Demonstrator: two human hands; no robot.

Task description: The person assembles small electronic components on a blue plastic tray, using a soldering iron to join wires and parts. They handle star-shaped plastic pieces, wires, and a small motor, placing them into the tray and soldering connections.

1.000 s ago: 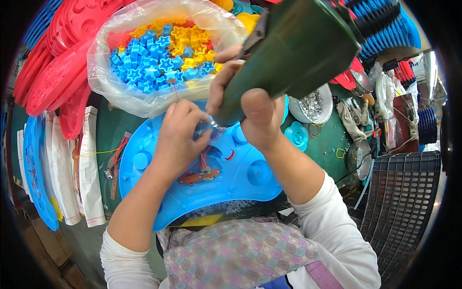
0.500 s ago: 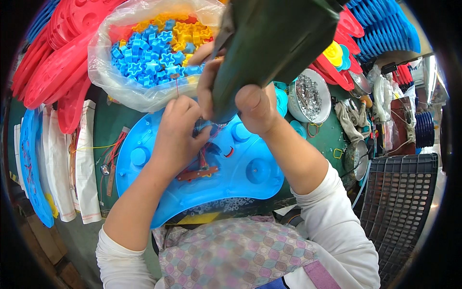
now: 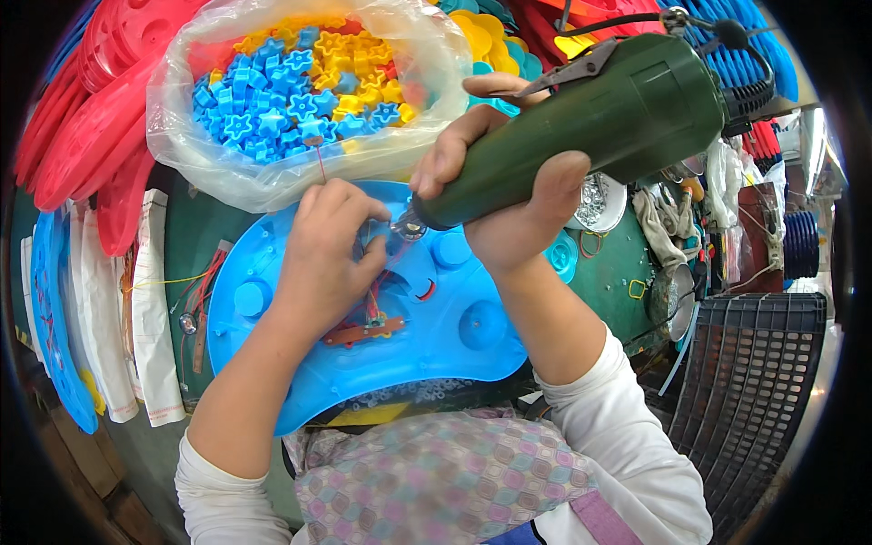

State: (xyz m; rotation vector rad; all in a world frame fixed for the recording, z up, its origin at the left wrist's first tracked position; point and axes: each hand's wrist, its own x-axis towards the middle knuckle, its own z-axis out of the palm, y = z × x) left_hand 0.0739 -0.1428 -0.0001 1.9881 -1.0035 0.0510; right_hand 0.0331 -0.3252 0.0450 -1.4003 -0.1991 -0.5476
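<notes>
A clear plastic bag (image 3: pixel 300 100) lies open just beyond the left hand (image 3: pixel 329 250), up and to the left of the right hand (image 3: pixel 509 195). It is rumpled and bulging, filled with small star-shaped plastic pieces, blue on the left, yellow and orange toward the right. No labels, signs or screens show.

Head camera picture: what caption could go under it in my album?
Right hand presses a dark green power screwdriver onto a curved blue plastic panel while the left hand steadies it.
</notes>
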